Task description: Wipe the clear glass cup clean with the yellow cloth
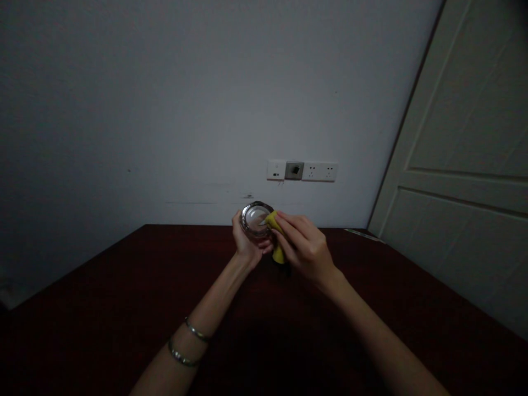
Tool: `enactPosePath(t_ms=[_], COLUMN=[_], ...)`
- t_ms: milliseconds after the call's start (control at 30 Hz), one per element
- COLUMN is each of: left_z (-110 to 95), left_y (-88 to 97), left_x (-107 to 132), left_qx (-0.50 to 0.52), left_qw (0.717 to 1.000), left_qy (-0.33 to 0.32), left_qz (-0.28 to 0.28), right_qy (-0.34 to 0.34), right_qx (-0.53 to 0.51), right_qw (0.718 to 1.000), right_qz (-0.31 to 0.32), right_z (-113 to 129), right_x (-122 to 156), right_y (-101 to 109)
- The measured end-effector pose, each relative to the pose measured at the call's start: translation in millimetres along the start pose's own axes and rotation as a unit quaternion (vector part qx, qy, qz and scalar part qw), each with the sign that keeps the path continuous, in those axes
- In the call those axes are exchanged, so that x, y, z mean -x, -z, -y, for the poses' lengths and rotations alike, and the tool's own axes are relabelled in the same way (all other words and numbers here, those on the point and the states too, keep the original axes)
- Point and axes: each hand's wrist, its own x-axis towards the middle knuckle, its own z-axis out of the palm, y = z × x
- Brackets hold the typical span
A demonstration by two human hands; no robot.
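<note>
My left hand (246, 242) is closed around a round, clear glass dish (254, 220) with a thick faceted rim, perhaps an ashtray. The dish is held up above the table, its open side tilted toward me. In my right hand (307, 245) a yellow cloth (278, 253) is pinched between thumb and fingers. One bunched end of the cloth meets the right side of the dish's opening, and the rest hangs below my fingers. Two metal bangles (181, 355) circle my left forearm.
A dark red-brown table (165, 275) stretches out below my arms to a pale wall (185, 110). Sockets and a switch (293, 170) sit on the wall just above the table's back edge. At the right stands a light panelled door (466, 137). A thin strip (363, 235) lies at the back right edge.
</note>
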Motion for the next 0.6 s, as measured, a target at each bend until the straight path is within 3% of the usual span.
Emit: enactPosePath(t_ms=[100,167,233,400,600], left_z=[-1,-1,-1,4,10], left_y=[-2.0,-4.7,-8.0,-11.3,-5.4], left_x=[-2,-3,-3,2,3], left_qx=[0.010,0.029,0.055,0.064,-0.053], left_qw=[0.998,0.995,0.995,0.998,0.997], left_qy=[-0.014,-0.044,-0.064,-0.029,0.043], left_qz=[-0.067,-0.080,-0.058,-0.001,0.027], right_qy=[0.056,0.084,0.106,0.103,0.038], right_qx=[0.041,0.044,0.030,-0.023,-0.070], right_qw=[0.997,0.995,0.993,0.994,0.997], right_qz=[0.018,0.023,0.029,0.040,0.011], right_z=[8,12,14,13,0], right_x=[1,2,2,-2,0], right_y=[-4,-7,-9,-8,-6])
